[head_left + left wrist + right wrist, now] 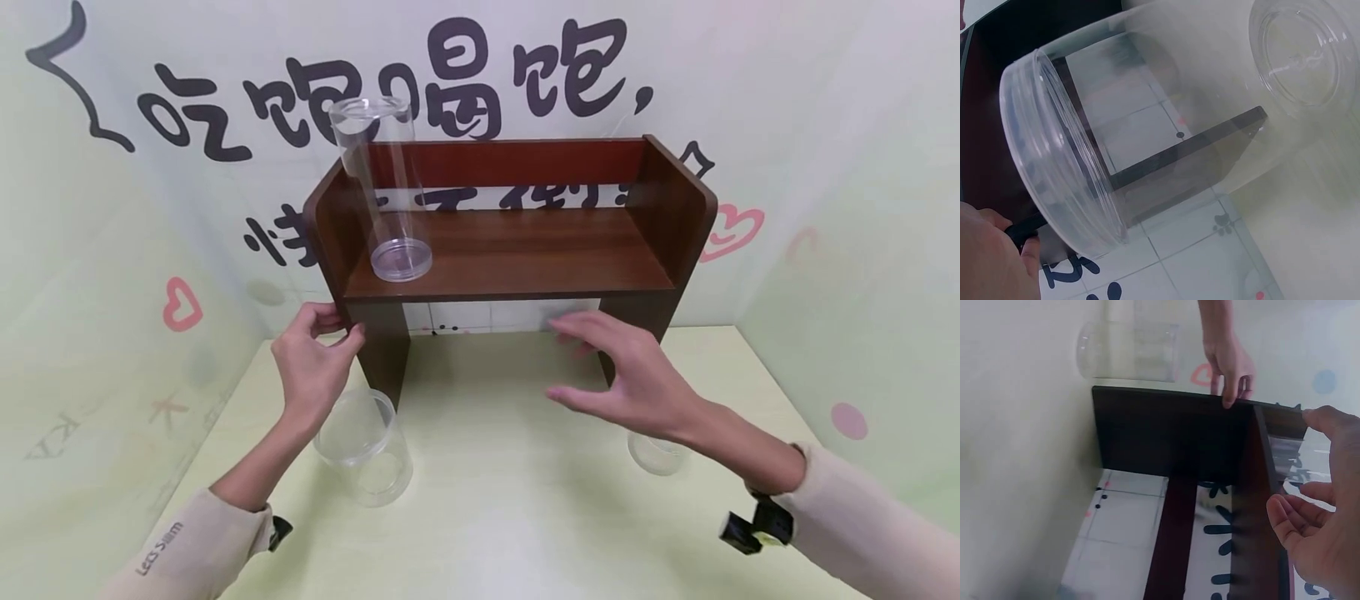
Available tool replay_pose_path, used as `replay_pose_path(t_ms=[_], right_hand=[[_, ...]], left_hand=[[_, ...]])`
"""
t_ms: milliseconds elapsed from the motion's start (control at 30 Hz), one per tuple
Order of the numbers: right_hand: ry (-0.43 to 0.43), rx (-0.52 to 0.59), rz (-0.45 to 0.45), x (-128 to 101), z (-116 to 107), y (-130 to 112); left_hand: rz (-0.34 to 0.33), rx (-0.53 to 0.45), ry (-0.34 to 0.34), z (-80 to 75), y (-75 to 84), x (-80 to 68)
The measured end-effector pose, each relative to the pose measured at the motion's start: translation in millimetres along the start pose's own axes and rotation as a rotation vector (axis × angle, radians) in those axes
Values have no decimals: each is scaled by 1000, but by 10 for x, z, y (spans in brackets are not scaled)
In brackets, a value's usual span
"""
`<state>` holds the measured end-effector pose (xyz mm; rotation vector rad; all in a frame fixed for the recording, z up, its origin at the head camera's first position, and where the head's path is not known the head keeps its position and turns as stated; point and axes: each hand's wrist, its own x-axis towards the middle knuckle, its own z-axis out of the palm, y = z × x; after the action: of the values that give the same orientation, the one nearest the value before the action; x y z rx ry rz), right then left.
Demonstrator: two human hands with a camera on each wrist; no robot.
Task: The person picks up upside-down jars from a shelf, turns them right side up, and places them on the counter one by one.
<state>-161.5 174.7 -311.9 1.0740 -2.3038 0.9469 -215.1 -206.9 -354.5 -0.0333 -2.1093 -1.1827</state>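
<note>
A dark brown wooden desktop shelf (pixel 536 258) stands on the pale table. My left hand (pixel 311 362) pinches the front edge of its left side panel (pixel 1166 431), thumb on one face and fingers on the other. My right hand (pixel 637 379) hovers before the right side panel, fingers spread from the thumb with nothing between them. On the shelf board's left end stands a tall clear cylinder (pixel 401 208), upright. Below my left wrist a clear plastic jar (pixel 378 471) stands on the table; its ribbed rim (pixel 1054 156) looms large in the left wrist view.
Another clear container (pixel 656 458) stands on the table (pixel 495 517) at the right, partly hidden behind my right forearm. Behind the shelf hangs a white backdrop (pixel 517 108) with large dark characters. Light printed walls border the table on both sides.
</note>
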Motion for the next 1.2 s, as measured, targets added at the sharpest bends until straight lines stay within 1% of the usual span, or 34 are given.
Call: replay_pose_path(t_ms=[133, 333, 533, 667, 867, 1100, 1200], right_hand=[[12, 30, 25, 206, 28, -71], [18, 120, 23, 510, 82, -128], [21, 170, 37, 847, 135, -192], [19, 182, 73, 1071, 179, -238], [22, 164, 112, 1366, 247, -283], [85, 151, 148, 1722, 322, -277], [110, 161, 190, 1846, 351, -273]], left_hand=[[-2, 12, -3, -4, 3, 1], [-9, 15, -12, -10, 6, -2], [-19, 18, -14, -16, 3, -3], [-20, 24, -11, -11, 4, -2], [-12, 17, -7, 0, 2, 1], [-11, 17, -8, 1, -1, 2], [-13, 17, -8, 0, -4, 1]])
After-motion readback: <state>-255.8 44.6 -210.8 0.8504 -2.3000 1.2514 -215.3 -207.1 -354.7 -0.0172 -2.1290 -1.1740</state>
